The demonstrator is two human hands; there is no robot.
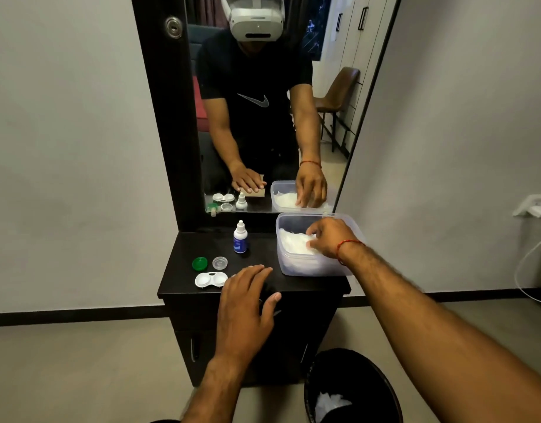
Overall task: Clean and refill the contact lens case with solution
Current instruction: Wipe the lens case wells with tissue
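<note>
Case (210,279), white, both wells uncovered, lies at the near left of the dark top (183,274). Green cap (199,263) and clear cap (219,263) sit side by side just beyond the case, touching neither it nor each other. Bottle (240,237), white with a blue label, stands upright and capped, farther back near the middle, close to the mirror (263,117).

Tub (296,267), clear plastic, lidless, occupies the right side of the top and holds white tissue (290,239).

My right hand (327,236) is down inside the tub, fingers bent onto the tissue. The thumb is hidden and I cannot tell whether anything is gripped. A red thread (348,243) circles that wrist.

My left hand (244,296) lies palm down at the near edge of the top, just right of the case, fingers straight and close together, holding nothing.

Bin (354,364), black, stands on the floor at near right, with crumpled white paper (330,403) inside
</note>
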